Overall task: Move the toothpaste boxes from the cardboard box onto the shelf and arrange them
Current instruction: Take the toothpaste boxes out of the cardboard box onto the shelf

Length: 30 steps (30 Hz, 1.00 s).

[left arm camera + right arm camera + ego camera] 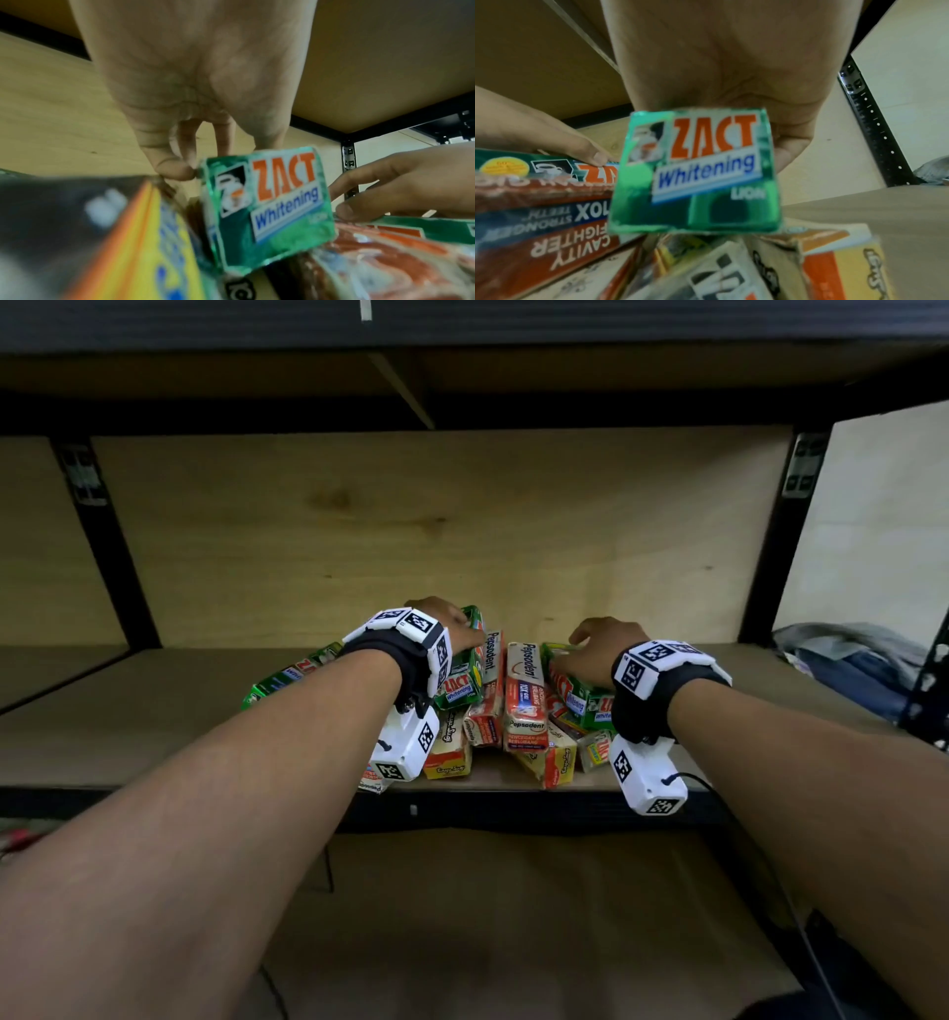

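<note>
Several toothpaste boxes lie in a loose heap on the wooden shelf [154, 711], near its front edge. My left hand [462, 621] grips a green Zact box [462, 670] from above at the heap's left; its end face [270, 203] tilts toward the left wrist camera, thumb [174, 170] at its corner. My right hand [585, 644] holds a second green Zact box [575, 690] at the heap's right, whose end [698, 172] sits under the palm. Red-and-white Pepsodent boxes [524, 695] lie between the hands. Yellow boxes [447, 752] lie at the front.
A third green box [287, 677] lies left of my left forearm. Black uprights [108, 546] [775, 546] frame the bay, with a plywood back panel. A bundle of grey-blue cloth [847, 660] sits far right. Brown cardboard [513, 916] shows below the shelf's front rail.
</note>
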Motion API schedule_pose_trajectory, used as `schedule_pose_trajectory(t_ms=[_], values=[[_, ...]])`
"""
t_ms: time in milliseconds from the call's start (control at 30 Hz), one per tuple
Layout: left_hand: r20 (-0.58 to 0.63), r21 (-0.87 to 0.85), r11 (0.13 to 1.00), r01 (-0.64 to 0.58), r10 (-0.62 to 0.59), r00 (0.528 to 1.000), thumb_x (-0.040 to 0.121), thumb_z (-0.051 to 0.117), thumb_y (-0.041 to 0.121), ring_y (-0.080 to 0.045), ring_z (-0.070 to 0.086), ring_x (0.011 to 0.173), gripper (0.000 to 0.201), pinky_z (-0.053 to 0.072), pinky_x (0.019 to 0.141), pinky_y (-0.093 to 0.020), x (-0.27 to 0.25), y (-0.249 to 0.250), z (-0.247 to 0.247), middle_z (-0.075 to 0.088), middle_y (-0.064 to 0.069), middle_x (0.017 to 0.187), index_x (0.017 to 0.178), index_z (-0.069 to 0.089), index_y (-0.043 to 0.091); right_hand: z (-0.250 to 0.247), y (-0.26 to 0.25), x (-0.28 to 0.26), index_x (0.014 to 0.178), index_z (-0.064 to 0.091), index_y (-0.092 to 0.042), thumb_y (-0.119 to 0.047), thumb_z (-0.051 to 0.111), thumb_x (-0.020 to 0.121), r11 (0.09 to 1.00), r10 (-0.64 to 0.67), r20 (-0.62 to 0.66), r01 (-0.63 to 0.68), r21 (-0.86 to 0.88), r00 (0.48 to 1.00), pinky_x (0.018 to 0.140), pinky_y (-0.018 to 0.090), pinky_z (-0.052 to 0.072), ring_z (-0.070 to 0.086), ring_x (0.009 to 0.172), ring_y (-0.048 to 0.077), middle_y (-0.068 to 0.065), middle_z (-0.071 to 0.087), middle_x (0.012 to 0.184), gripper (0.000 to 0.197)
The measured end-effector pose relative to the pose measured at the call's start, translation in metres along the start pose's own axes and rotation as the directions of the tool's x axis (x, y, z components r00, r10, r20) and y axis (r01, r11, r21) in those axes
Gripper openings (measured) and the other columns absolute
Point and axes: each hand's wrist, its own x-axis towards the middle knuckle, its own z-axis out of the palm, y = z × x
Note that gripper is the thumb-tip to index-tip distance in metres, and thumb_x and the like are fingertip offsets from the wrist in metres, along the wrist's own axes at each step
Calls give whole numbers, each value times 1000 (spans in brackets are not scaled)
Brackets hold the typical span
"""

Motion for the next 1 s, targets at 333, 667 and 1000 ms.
schedule_pose_trajectory(t_ms=[333, 667, 1000], values=[[-48, -15, 1000, -3, 2, 999, 90, 55, 48, -23, 62, 91, 33, 52, 83, -30, -14, -10, -1, 61, 0, 96, 97, 72, 20, -4, -1, -17, 112, 70, -9, -49, 52, 94, 997, -1, -6, 0, -78, 1000, 86, 33, 54, 66, 100, 29, 10, 71, 111, 48], [-38, 4, 997, -81, 81, 996, 91, 57, 42, -18, 43, 72, 23, 34, 54, -24, -81, -7, -14, 50, -2, 82, 83, 53, 21, -26, 10, -78, 100, 67, -5, -32, 61, 89, 997, 69, -29, -69, 19, 997, 71, 35, 58, 64, 66, 26, 15, 73, 86, 30], [319, -316, 948, -45, 151, 936, 90, 63, 32, -19, 64, 64, 19, 48, 53, -24, -177, -20, 25, 75, -2, 82, 92, 73, 16, 7, 13, -144, 86, 72, -6, -29, 55, 80, 996, 41, 135, -51, 75, 990, 72, 36, 60, 73, 63, 23, 5, 76, 74, 29]])
